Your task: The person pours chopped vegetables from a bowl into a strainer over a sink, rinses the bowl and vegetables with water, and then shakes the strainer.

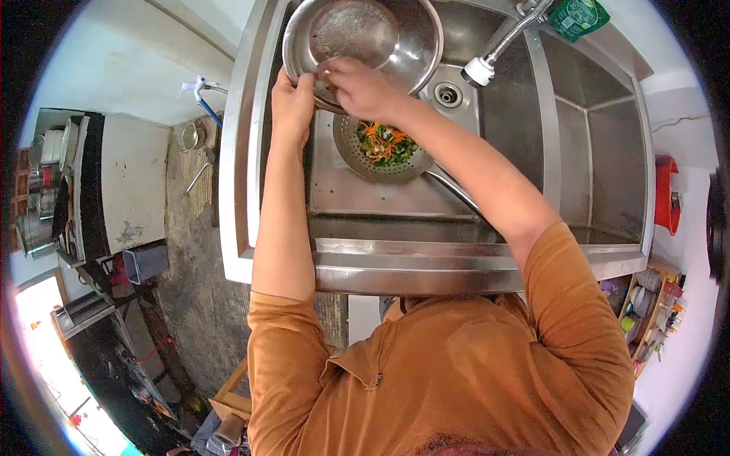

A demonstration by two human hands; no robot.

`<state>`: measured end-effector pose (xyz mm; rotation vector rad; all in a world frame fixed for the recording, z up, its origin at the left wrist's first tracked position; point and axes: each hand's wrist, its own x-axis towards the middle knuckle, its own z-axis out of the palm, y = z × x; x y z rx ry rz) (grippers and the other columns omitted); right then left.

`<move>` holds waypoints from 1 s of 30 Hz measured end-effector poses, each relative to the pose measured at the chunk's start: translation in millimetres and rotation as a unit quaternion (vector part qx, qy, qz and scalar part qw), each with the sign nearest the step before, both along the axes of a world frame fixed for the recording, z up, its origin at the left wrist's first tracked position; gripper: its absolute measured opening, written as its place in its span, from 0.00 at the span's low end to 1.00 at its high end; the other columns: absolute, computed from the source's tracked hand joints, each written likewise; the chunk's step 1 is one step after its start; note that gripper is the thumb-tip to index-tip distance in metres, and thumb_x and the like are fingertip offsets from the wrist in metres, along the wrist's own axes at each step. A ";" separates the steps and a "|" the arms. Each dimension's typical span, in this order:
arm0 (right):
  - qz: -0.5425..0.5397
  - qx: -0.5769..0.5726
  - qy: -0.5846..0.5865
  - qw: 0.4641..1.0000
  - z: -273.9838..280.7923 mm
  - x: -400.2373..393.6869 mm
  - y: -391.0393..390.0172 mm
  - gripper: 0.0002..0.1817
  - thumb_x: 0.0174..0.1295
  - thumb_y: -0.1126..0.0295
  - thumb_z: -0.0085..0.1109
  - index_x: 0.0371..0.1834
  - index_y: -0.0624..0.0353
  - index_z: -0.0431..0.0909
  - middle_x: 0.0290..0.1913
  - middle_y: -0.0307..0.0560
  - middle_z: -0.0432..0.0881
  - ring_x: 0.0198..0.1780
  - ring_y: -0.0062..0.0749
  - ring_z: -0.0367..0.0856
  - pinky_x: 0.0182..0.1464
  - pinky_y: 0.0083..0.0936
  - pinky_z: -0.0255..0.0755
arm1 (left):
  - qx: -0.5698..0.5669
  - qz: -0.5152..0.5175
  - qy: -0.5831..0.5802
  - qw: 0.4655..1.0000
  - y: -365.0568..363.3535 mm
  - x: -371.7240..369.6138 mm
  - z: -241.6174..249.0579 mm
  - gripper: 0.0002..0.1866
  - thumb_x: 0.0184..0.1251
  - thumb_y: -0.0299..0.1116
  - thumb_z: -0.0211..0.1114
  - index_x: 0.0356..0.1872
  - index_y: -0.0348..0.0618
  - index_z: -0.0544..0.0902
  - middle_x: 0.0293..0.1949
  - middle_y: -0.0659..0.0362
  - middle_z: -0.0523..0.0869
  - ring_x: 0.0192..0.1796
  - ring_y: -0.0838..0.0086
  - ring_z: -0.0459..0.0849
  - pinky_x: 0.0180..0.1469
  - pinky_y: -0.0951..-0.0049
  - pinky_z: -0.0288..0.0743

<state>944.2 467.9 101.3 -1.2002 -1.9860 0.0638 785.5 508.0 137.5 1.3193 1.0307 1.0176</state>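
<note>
A large steel bowl [418, 45] is tilted over the left part of the sink, with a little wet residue inside. My left hand [293, 106] grips its lower left rim, thumb and fingers closed on it. My right hand [359, 87] reaches over the near rim into the bowl, its fingers curled together; what they hold, if anything, is hidden. Just below the bowl, a perforated steel strainer [347, 156] with a long handle rests in the sink, holding chopped greens and orange shreds [386, 143].
The steel sink [357, 199] has a drain [448, 95] right of the bowl. A flexible faucet with a white head [479, 71] hangs over it. A green pouch [579, 19] sits at the back right, and a red container [667, 194] hangs beyond the right edge.
</note>
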 end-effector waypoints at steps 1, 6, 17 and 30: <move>-0.001 0.001 0.000 1.000 -4.0 -1.2 -2.0 0.19 0.61 0.76 0.52 0.55 0.65 0.80 0.54 0.53 0.79 0.60 0.51 0.77 0.64 0.42 0.72 | -0.001 -0.001 -0.001 1.000 -0.7 0.4 0.3 0.18 0.68 0.26 0.56 0.58 0.35 0.78 0.41 0.57 0.85 0.37 0.76 0.82 0.37 0.71 0.77; -0.082 -0.167 -0.184 0.965 3.2 11.7 -35.0 0.15 0.61 0.75 0.56 0.50 0.64 0.82 0.48 0.51 0.81 0.59 0.48 0.77 0.62 0.41 0.72 | -0.038 0.019 0.010 0.999 -7.3 2.6 0.9 0.19 0.68 0.27 0.56 0.58 0.33 0.77 0.43 0.56 0.86 0.38 0.75 0.83 0.39 0.73 0.76; -0.196 0.050 0.220 0.954 89.6 85.6 -116.4 0.07 0.69 0.67 0.63 0.44 0.58 0.81 0.40 0.43 0.84 0.39 0.31 0.83 0.43 0.28 0.78 | -0.173 -0.065 0.100 0.978 -10.0 7.9 -19.1 0.21 0.72 0.32 0.56 0.64 0.37 0.72 0.49 0.50 0.86 0.42 0.65 0.89 0.36 0.64 0.87; -0.535 -0.108 0.263 0.796 43.0 404.2 -58.0 0.30 0.66 0.49 0.64 0.58 0.66 0.79 0.34 0.52 0.87 0.30 0.31 0.86 0.39 0.30 0.77 | -0.231 -0.179 0.108 0.950 -52.9 44.5 -5.8 0.28 0.69 0.30 0.55 0.69 0.32 0.66 0.56 0.45 0.82 0.51 0.61 0.88 0.44 0.62 0.90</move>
